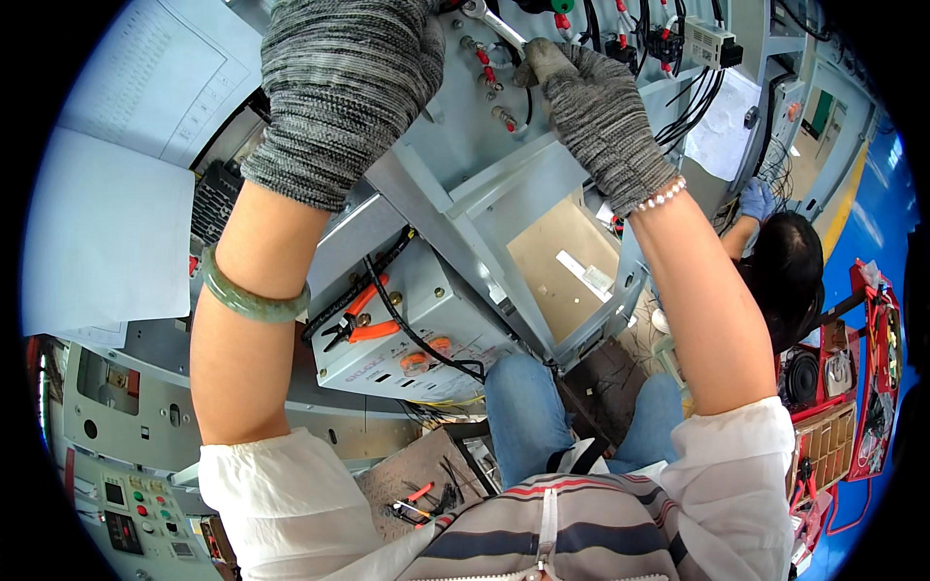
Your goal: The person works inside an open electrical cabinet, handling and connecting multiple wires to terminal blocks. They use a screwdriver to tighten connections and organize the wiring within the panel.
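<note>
My right hand (601, 111), in a grey knitted glove, grips a silver wrench (500, 28); thumb and fingers are closed on its handle. The wrench's head reaches up and left toward a red-sleeved terminal at the top edge of the picture. My left hand (354, 92), gloved alike, is curled close beside that head; its own back hides the fingertips and whatever they hold. Below the wrench, bolts with red-sleeved cable lugs (484, 66) stick out of a grey metal panel (463, 131). Black cables with red sleeves (625, 44) hang to the right.
Orange-handled wire strippers (373, 331) lie on a grey metal box (417, 353) below the panel. Paper sheets (116, 232) cover the left side. At right, another person (787, 266) with a blue glove works near a cabinet. Red tool cases (877, 368) stand on the blue floor.
</note>
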{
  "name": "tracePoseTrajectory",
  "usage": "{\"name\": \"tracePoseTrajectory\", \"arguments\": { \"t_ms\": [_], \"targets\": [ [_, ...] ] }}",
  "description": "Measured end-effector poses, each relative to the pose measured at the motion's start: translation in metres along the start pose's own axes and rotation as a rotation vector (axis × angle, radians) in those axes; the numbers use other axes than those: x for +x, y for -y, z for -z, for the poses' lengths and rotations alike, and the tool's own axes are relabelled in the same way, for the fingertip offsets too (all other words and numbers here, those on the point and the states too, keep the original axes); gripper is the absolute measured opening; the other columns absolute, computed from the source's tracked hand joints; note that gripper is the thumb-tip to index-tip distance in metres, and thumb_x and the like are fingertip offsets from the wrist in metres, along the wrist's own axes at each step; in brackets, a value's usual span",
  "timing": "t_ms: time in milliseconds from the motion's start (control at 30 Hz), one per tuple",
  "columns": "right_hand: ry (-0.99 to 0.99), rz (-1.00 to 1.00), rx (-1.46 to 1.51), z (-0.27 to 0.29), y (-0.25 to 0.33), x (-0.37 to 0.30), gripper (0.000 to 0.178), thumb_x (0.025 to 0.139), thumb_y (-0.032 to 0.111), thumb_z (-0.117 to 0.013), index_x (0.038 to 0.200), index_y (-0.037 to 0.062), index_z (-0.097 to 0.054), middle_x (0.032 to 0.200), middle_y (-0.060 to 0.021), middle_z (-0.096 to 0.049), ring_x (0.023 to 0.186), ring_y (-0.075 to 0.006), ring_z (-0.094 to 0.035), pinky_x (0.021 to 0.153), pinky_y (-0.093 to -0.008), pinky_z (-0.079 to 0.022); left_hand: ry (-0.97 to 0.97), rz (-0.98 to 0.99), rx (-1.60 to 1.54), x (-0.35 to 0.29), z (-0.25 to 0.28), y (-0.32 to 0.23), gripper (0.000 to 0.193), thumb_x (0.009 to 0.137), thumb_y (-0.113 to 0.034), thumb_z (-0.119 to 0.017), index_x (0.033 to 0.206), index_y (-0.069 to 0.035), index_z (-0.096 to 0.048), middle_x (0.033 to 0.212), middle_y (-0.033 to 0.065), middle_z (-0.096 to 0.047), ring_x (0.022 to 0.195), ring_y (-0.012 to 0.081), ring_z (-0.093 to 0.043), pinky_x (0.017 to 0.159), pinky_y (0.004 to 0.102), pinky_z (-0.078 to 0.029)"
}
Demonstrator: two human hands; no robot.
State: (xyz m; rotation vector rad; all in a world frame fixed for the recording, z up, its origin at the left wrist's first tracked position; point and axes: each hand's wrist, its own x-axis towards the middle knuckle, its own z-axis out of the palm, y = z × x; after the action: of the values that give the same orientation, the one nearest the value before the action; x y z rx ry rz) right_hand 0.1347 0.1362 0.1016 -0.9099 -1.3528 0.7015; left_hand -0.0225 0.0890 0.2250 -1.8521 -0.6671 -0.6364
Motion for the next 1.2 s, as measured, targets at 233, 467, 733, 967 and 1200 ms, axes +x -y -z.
{"name": "tracePoseTrajectory", "arguments": {
  "t_ms": [233,467,733,967,1200],
  "targets": [
    [0.052,-0.122,0.154,-0.016,0.018,-0.016,0.047,0.099,0.045,-0.049,0.094,0.0035,-0.072,0.074,-0.0068,-0.065,0.066,-0.0104,-0.056,0.066,-0.0274,-0.048,0.078,0.036,0.011,0.000,0.009,0.000,0.025,0.066,-0.006,-0.060,0.088,-0.008,-0.072,0.091,0.0141,-0.061,0.094,0.0332,-0.056,0.090,0.0438,-0.045],
    [0.019,-0.088,0.313,-0.039,0.013,-0.024,0.045,0.100,0.041,-0.048,0.089,0.0038,-0.070,0.064,-0.0043,-0.058,0.062,-0.0100,-0.054,0.061,-0.0267,-0.046,0.009,0.042,0.011,-0.002,0.002,-0.001,0.025,0.066,-0.007,-0.060,0.088,-0.007,-0.071,0.094,0.0150,-0.062,0.097,0.0333,-0.056,0.092,0.0436,-0.044],
    [0.084,-0.436,0.866,-0.085,0.051,-0.040,0.046,0.102,0.045,-0.040,0.089,0.0045,-0.058,0.056,-0.0037,-0.055,0.045,-0.0138,-0.053,0.039,-0.0269,-0.044,0.038,0.033,-0.070,-0.002,-0.002,0.004,0.026,0.069,-0.012,-0.061,0.093,-0.006,-0.071,0.097,0.0159,-0.062,0.099,0.0328,-0.056,0.096,0.0441,-0.041],
    [0.279,-0.286,0.576,-0.082,0.057,-0.068,0.051,0.100,0.049,-0.039,0.089,0.0032,-0.058,0.061,-0.0069,-0.058,0.047,-0.0156,-0.057,0.043,-0.0266,-0.049,0.041,0.010,0.001,-0.001,0.007,0.001,0.026,0.069,-0.008,-0.061,0.093,-0.008,-0.071,0.097,0.0166,-0.060,0.096,0.0356,-0.055,0.086,0.0440,-0.047],
    [-0.094,0.513,-0.207,-0.010,0.001,-0.034,0.036,0.098,0.037,-0.052,0.111,0.0052,-0.065,0.073,-0.0059,-0.064,0.065,-0.0136,-0.061,0.063,-0.0286,-0.050,0.009,-0.015,-0.124,-0.002,0.000,0.010,0.025,0.069,-0.005,-0.061,0.091,-0.006,-0.071,0.092,0.0162,-0.060,0.093,0.0358,-0.056,0.085,0.0438,-0.048]
  ]
}}
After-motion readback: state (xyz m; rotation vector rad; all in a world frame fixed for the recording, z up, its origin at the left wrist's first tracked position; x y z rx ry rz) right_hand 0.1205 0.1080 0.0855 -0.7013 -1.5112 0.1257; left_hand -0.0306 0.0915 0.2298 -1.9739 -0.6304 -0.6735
